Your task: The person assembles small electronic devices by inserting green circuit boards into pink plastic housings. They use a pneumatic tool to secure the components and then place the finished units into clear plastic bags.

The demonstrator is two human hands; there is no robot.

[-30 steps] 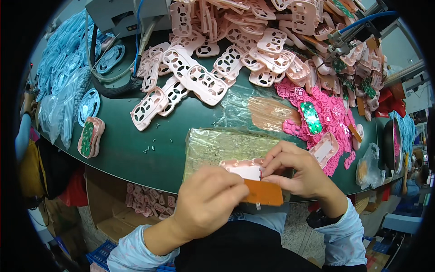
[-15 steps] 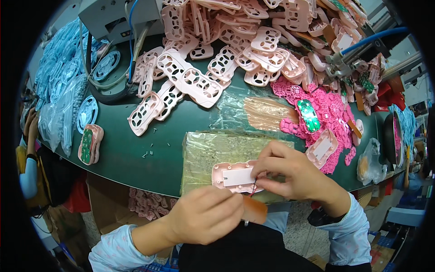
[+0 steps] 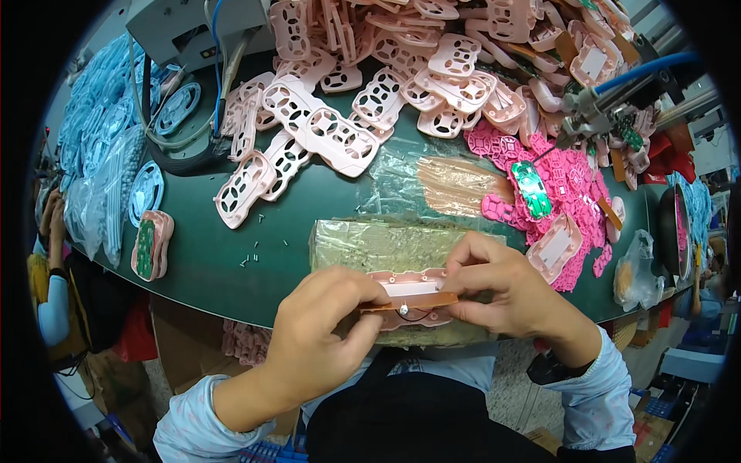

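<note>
A pale pink plastic shell (image 3: 410, 276) with a white rectangle inside lies on the film-wrapped block (image 3: 351, 245) in front of me. Over it, tilted nearly on edge, is a brown circuit board (image 3: 409, 302) with a small pale part and a dark wire at its underside. My left hand (image 3: 328, 316) pinches the board's left end between thumb and fingers. At the other end, my right hand (image 3: 494, 285) is closed on the board, its fingertips also at the shell's right side. The board hides part of the shell.
Pink perforated covers (image 3: 340, 139) pile up at the back. Magenta keypad pieces (image 3: 575, 201) lie at right with a green circuit board (image 3: 531, 190). A metal tool (image 3: 583, 116) overhangs them. Loose screws (image 3: 248, 258) and an assembled shell (image 3: 152, 245) are at left, blue parts beyond.
The brown board has risen from below the shell to over it, turning nearly edge-on. My left hand moved up and left onto its end; my right hand shifted from the wire to the board.
</note>
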